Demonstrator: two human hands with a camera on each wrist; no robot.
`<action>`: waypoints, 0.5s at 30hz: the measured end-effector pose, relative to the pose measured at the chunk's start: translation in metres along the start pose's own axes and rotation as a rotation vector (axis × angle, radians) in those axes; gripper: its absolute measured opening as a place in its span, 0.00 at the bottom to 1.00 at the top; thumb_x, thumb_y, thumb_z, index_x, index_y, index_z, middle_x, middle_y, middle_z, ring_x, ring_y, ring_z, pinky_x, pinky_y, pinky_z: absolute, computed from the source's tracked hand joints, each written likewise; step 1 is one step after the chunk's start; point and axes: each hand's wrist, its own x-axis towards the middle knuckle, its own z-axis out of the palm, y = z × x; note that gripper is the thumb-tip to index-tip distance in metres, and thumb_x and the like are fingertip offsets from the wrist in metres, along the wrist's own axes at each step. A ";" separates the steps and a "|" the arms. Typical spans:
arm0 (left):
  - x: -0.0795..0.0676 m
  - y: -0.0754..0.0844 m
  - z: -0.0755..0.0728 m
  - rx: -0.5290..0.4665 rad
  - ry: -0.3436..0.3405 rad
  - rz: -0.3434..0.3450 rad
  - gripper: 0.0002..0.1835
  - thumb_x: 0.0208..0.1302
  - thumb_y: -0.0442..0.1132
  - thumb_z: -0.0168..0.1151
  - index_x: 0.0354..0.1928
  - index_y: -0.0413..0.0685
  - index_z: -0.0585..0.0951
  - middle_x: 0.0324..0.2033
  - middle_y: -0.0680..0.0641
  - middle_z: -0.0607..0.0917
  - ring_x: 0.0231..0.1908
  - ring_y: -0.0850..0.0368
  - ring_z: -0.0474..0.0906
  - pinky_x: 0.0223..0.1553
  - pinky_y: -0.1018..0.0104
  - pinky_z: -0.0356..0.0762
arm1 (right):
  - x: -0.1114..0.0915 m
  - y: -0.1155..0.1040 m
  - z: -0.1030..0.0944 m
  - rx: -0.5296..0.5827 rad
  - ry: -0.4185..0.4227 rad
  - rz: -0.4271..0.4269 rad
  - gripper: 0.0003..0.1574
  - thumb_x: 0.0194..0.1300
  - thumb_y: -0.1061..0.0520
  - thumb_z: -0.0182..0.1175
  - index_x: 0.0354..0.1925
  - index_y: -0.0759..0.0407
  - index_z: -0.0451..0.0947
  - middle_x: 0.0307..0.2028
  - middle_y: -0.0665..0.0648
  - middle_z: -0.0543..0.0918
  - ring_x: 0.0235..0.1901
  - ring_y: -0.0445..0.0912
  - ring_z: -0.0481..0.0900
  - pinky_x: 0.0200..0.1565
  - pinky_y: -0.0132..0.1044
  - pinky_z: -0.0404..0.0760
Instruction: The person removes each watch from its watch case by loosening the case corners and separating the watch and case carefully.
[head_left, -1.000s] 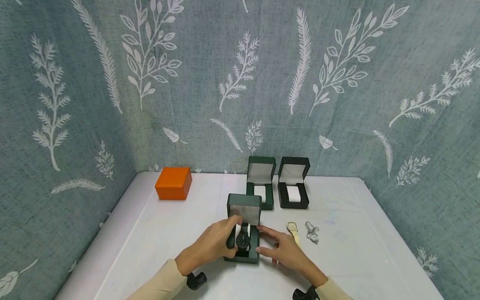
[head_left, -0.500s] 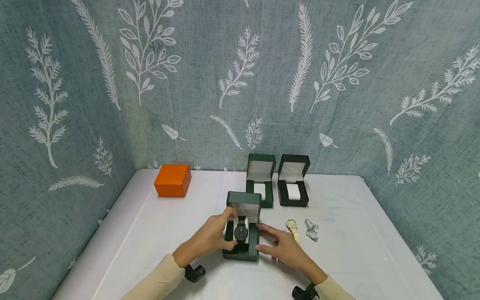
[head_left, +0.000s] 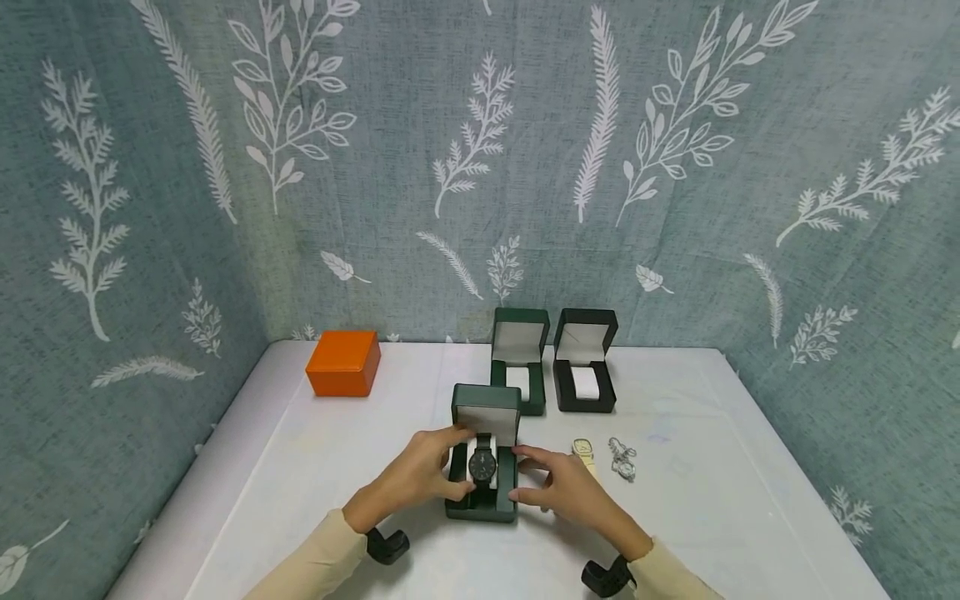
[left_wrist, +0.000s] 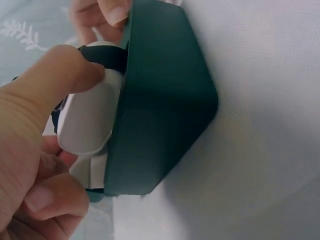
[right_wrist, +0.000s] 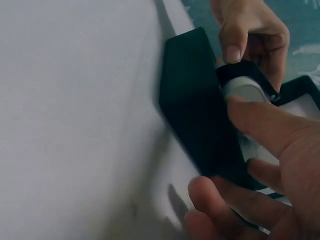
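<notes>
An opened green watch box (head_left: 507, 479) stands upright before me, its lid raised at the back. Inside, a black watch (head_left: 482, 465) is wrapped round a white cushion (left_wrist: 89, 120), which stands out past the box rim in the left wrist view. My left hand (head_left: 414, 471) holds watch and cushion from the left, thumb at the near end and index finger at the far end. My right hand (head_left: 566, 490) grips the box by its right side, thumb and index finger spread along it. In the right wrist view the right thumb lies close to the cushion.
Behind stand another opened green box (head_left: 534, 398) and an opened black box (head_left: 604, 398), each with a white cushion. A closed orange box (head_left: 341, 367) sits at the back left. A gold watch (head_left: 582, 448) and a silver chain-like watch (head_left: 624, 461) lie beyond my right hand.
The watch and its cushion have shifted up and back within the box, baring the dark front of the compartment. My left hand moved with them; my right hand has stayed at the box's side.
</notes>
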 end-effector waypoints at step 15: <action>-0.004 -0.005 0.006 0.035 -0.080 -0.034 0.35 0.52 0.47 0.81 0.63 0.48 0.82 0.42 0.53 0.88 0.25 0.67 0.72 0.26 0.70 0.71 | -0.003 0.004 0.001 0.099 -0.033 0.029 0.43 0.63 0.41 0.73 0.72 0.49 0.72 0.55 0.60 0.86 0.16 0.47 0.81 0.19 0.36 0.75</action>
